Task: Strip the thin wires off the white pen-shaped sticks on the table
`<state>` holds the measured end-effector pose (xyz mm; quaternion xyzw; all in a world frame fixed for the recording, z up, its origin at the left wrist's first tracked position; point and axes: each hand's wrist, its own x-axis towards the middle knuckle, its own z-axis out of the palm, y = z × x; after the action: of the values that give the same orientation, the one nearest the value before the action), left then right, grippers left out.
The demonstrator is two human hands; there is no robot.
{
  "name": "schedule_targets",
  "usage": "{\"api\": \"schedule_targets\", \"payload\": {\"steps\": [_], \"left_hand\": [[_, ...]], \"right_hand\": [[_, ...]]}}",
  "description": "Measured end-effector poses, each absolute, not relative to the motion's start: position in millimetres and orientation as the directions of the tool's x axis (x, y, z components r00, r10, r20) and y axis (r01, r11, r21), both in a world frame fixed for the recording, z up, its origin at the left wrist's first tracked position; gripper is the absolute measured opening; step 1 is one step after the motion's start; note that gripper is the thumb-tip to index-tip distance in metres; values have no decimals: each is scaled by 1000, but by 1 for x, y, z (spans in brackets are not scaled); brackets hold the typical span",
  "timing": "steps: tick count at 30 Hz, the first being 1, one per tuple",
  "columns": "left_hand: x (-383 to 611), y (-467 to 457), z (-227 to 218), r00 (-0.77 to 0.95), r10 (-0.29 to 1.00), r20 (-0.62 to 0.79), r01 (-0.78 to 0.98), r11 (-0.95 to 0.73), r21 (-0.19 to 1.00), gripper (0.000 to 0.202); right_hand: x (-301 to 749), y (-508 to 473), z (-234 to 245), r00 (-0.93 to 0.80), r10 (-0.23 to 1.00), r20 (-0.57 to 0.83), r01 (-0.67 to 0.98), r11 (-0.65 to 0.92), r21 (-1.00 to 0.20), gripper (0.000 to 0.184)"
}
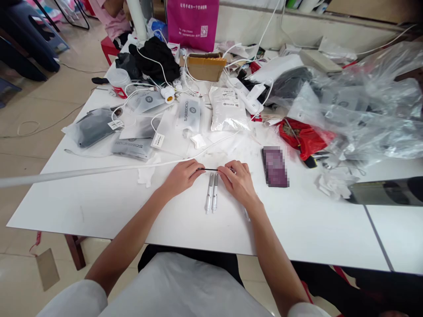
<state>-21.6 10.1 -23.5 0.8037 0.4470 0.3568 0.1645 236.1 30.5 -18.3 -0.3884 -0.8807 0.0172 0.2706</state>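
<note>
Over the white table (109, 193), my left hand (182, 176) pinches one end of a thin black strip (210, 169). My right hand (238, 181) grips its other end, so it runs straight and level between my fingertips. Whether it is a cord or a thin rod I cannot tell. Just below the strip, two silver pens (209, 193) with grey grips lie side by side, pointing away from me. A further slim silver piece (247, 215) shows beside my right forearm, mostly hidden by it.
To the right lies a phone-shaped object (275, 167), its face blurred. Packaged pouches (132, 145), a white parcel (228, 110) and tangled cables fill the back. A white cable (99, 172) crosses ahead of my left hand. A dark bottle (386, 192) lies far right, below clear plastic bags (363, 119).
</note>
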Motion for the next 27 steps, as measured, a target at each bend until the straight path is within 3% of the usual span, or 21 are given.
{"api": "schedule_targets", "payload": {"steps": [11, 21, 27], "left_hand": [[-26, 14, -18, 276, 843, 461, 610, -525, 593, 23], [-21, 12, -23, 330, 818, 472, 604, -567, 560, 23], [-17, 10, -30, 367, 778, 509, 607, -615, 503, 21]], "right_hand": [[256, 40, -18, -445, 683, 579, 678, 679, -281, 25], [239, 33, -18, -529, 669, 523, 655, 713, -250, 20], [231, 27, -24, -576, 663, 478, 630, 733, -257, 46]]}}
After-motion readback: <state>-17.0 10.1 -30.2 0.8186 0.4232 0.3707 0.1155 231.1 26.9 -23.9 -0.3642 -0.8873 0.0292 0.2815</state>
